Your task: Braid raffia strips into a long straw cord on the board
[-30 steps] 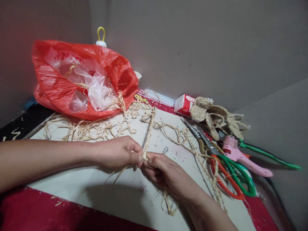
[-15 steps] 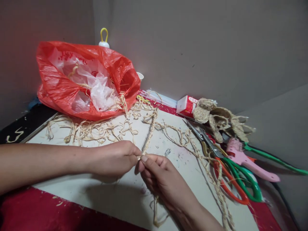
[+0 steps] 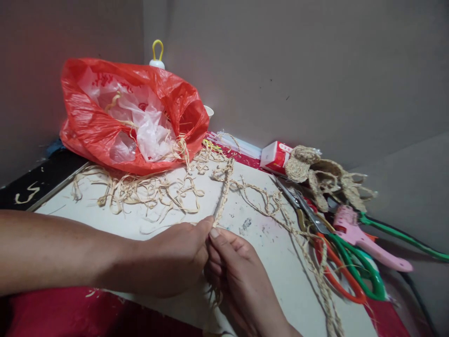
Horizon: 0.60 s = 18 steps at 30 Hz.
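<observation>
Left hand: our left hand (image 3: 175, 260) is closed, with thumb and forefinger pinching the near end of the braid (image 3: 223, 199).
Right hand: our right hand (image 3: 238, 274) meets it fingertip to fingertip and is also pinched shut on that end. Its lower fingers are curled, and we cannot tell what they hold.
Braid: it runs from the pinch toward 12 o'clock across the table (image 3: 273, 255), lying flat and fairly straight.
Loose strands: the unplaited loose strands (image 3: 214, 296) hang out below the hands at 6 o'clock.
Doing it well: we judge the pinch should sit right where the plait ends. Each strand should be crossed snugly with even pull, so the braid stays uniform and does not loosen.
Watch for: thin strands fraying or slipping from the pinch.
Around us:
- A raffia pile (image 3: 147, 192) and a red bag (image 3: 133, 117) lie at 10 to 11 o'clock.
- A woven piece (image 3: 322, 175) and a small box (image 3: 275, 157) sit at 2 o'clock.
- Scissors (image 3: 345, 264) and a pink tool (image 3: 365, 238) are at 3 o'clock, well apart from the hands.
</observation>
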Motion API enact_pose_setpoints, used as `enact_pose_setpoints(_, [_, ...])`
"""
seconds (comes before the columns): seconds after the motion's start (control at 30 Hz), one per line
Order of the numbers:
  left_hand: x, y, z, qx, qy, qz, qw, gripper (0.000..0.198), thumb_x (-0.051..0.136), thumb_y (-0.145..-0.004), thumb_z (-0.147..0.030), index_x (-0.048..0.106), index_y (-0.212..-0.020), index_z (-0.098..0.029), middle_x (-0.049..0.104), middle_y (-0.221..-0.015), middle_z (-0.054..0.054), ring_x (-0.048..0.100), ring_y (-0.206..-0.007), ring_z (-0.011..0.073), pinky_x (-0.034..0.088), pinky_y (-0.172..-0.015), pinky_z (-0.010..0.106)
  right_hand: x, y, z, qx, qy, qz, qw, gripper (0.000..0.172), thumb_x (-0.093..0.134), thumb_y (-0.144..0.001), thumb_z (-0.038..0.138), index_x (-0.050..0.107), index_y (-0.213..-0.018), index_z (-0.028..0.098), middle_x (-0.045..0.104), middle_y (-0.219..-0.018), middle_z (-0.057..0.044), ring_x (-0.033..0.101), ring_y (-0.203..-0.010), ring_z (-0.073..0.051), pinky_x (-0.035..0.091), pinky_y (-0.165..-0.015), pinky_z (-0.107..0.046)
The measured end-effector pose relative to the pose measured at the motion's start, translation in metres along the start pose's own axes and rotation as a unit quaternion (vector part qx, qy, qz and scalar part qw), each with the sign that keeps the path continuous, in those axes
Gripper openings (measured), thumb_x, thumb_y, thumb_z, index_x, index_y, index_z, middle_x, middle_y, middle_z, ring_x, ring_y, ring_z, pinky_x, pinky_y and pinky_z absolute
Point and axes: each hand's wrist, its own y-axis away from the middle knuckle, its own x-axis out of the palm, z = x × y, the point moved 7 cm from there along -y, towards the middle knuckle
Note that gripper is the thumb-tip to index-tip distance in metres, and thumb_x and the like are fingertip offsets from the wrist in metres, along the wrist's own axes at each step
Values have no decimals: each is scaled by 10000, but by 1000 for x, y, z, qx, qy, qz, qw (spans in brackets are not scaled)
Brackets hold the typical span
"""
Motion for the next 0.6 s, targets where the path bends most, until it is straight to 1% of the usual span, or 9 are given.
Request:
enact_pose_setpoints(0.13, [1,-2,2,-3,-48,-14,999,245,311,-888,-304,533,-895,-200,629,-786,15,554,-717,150,399,-663,254,2,2,-1,-17,-6,4,1000,370,619,-830,381,407,-614,169,268,-491,96,162,-441,-42,144,-401,-176])
enact_pose_setpoints(0.27, [-4,0,-3,11,-77,-16,997,241,350,-840,-250,538,-985,-213,637,-802,8,553,-690,143,392,-618,242,2,0,-2,-16,7,10,1000,343,610,-840,372,432,-632,165,316,-502,88,192,-437,-38,172,-402,-167])
enact_pose_setpoints(0.33, [-10,1,-10,16,-96,18,995,230,416,-771,-216,563,-948,-211,629,-775,-9,531,-645,129,372,-570,223,3,0,0,-12,18,18,1000,312,606,-842,371,459,-659,166,296,-487,96,184,-425,-37,157,-391,-164])
enact_pose_setpoints(0.4, [-19,-1,-18,20,-107,65,992,199,447,-743,-230,597,-870,-201,596,-672,-30,489,-568,112,342,-519,210,4,-1,2,-3,30,32,999,274,612,-836,367,492,-693,166,274,-469,105,176,-408,-35,144,-379,-160])
enact_pose_setpoints(0.43, [-28,-3,-21,21,-119,52,991,201,445,-750,-257,611,-844,-195,551,-589,-39,453,-516,106,327,-501,212,5,-1,3,4,35,40,999,258,619,-828,366,508,-710,165,267,-462,109,173,-400,-34,142,-372,-159])
enact_pose_setpoints(0.47, [-40,-6,-26,34,-128,3,991,207,453,-749,-261,614,-857,-189,532,-573,-41,446,-515,105,330,-512,214,5,0,4,10,38,46,998,249,627,-818,365,520,-720,162,264,-457,112,171,-393,-32,143,-367,-156])
enact_pose_setpoints(0.53, [-53,-11,-31,73,-124,-59,988,205,458,-749,-255,608,-866,-178,549,-625,-28,472,-573,112,355,-562,219,7,0,7,20,39,55,998,249,647,-796,368,536,-728,156,269,-453,113,174,-390,-30,145,-363,-151])
enact_pose_setpoints(0.57, [-52,-14,-29,82,-105,-54,990,195,453,-753,-247,597,-861,-174,562,-664,-20,486,-610,115,367,-589,222,7,0,8,23,38,58,997,252,654,-788,372,540,-732,154,275,-455,112,175,-392,-29,144,-363,-150])
enact_pose_setpoints(0.6, [-46,-17,-24,79,-74,-21,994,178,438,-763,-245,580,-839,-172,562,-682,-17,492,-628,116,375,-602,224,7,0,9,26,38,62,997,262,654,-788,382,537,-730,154,281,-457,110,175,-393,-29,142,-363,-150])
